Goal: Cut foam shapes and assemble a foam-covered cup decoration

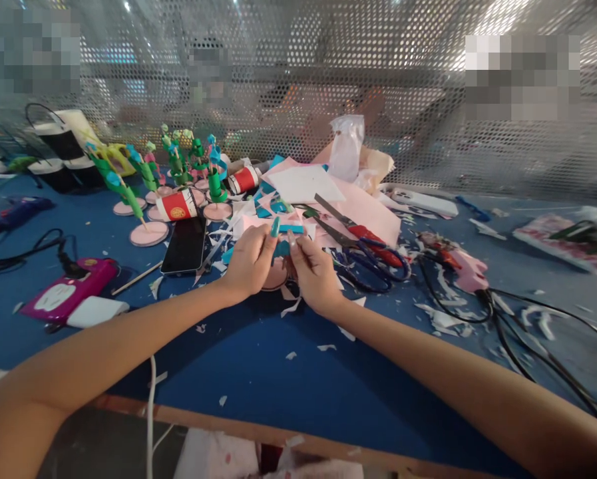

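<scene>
Over the middle of the table, my left hand (251, 259) and my right hand (315, 271) pinch a small blue paper strip (291, 229) between thumbs and fingers. Both hands are closed, and the strip stretches between the thumb tips. Below them shows a round pink disc (275, 276), partly hidden by the fingers. Scissors (361, 243) with red and dark blue handles lie open just right of my right hand. Behind the hands is a heap of pink and white paper sheets (305, 183). A black phone (184, 246) lies left of my left hand.
Several green paper plants on sticks (215, 176) stand on pink discs at the back left. A magenta power strip (73, 286) lies left, a pink glue gun (468, 267) with black cords right. Paper scraps litter the blue table (273, 372). A perforated metal screen (298, 60) rises behind.
</scene>
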Tool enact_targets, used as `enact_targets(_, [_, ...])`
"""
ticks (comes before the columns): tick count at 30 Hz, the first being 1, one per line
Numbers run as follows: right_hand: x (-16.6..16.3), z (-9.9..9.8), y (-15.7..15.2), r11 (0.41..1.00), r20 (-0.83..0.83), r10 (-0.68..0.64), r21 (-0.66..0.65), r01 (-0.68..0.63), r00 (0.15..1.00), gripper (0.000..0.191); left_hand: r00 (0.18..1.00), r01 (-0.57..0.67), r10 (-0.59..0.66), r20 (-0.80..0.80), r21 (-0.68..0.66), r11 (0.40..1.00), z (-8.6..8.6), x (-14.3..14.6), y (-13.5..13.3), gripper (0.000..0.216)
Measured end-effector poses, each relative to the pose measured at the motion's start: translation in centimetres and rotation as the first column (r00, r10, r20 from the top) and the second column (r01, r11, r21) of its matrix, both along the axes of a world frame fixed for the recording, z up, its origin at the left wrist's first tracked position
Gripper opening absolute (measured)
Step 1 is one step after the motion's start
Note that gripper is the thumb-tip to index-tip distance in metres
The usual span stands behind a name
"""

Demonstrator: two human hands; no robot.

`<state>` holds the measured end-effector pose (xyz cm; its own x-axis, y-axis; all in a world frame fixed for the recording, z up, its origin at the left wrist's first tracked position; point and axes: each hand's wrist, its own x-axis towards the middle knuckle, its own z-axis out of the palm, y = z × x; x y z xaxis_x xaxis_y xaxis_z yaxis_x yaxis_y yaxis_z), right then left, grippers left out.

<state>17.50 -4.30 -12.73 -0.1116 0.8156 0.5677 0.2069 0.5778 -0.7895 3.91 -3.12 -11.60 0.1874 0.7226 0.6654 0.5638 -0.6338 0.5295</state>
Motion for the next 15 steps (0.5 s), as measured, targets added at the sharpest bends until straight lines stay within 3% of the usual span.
enact_targets(7, [0.01, 0.33, -0.40, 0.997, 0.119, 0.018, 0.068, -0.026, 0.993, 0.032, 0.999, 0.013, -0.008, -0.053, 0.088, 0.996, 0.18, 0.21, -0.06, 0.026])
enact_targets(15, [-0.19, -0.15, -0.33, 0.994, -0.012, 0.083, -0.077, -0.083, 0.997, 0.039, 0.999, -0.039, 0.040, -0.003, 0.165, 0.986, 0.16, 0.61, -0.30, 0.025])
